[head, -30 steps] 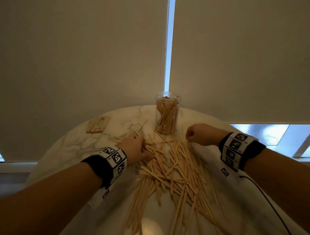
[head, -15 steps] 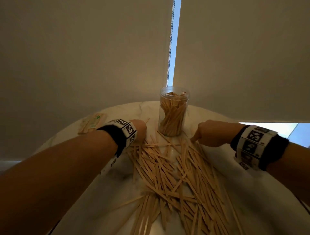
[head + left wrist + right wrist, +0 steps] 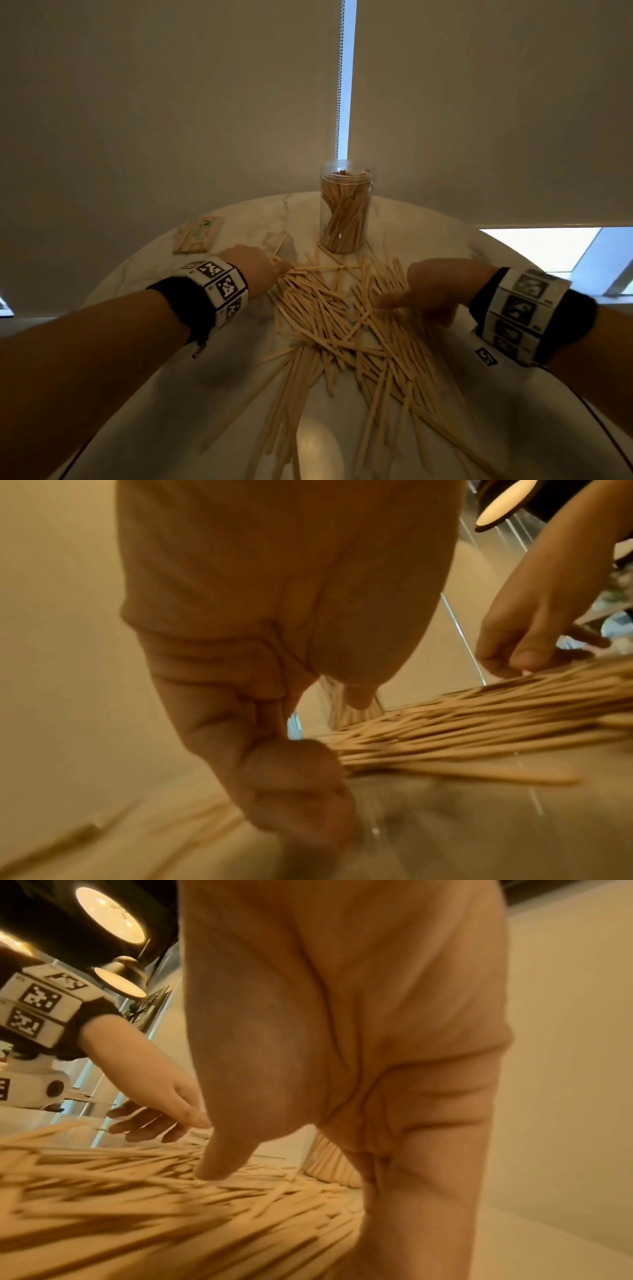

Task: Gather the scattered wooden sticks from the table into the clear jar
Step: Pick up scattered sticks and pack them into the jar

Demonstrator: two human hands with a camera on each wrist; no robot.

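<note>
A clear jar point(image 3: 346, 209), partly filled with wooden sticks, stands open at the table's far middle. A big loose pile of sticks point(image 3: 342, 329) spreads from the jar toward me. My left hand point(image 3: 257, 267) lies at the pile's far left edge, its bent fingers point(image 3: 291, 777) down on the table against the stick ends, with nothing seen in its grip. My right hand point(image 3: 435, 291) rests on the pile's right side. Its thumb point(image 3: 222, 1164) points left onto the sticks, and its fingers are loosely bent. The jar's base point(image 3: 329, 1161) shows behind the right palm.
A flat packet of sticks point(image 3: 197, 234) lies at the far left of the round marble table point(image 3: 144, 274). Closed roller blinds hang just behind the table. A few stray sticks point(image 3: 281, 241) lie left of the jar. The table edge curves close on both sides.
My right hand has come back from beside the jar onto the pile, and its fist has loosened with the thumb out. My left hand moved from the pile's left to its far edge.
</note>
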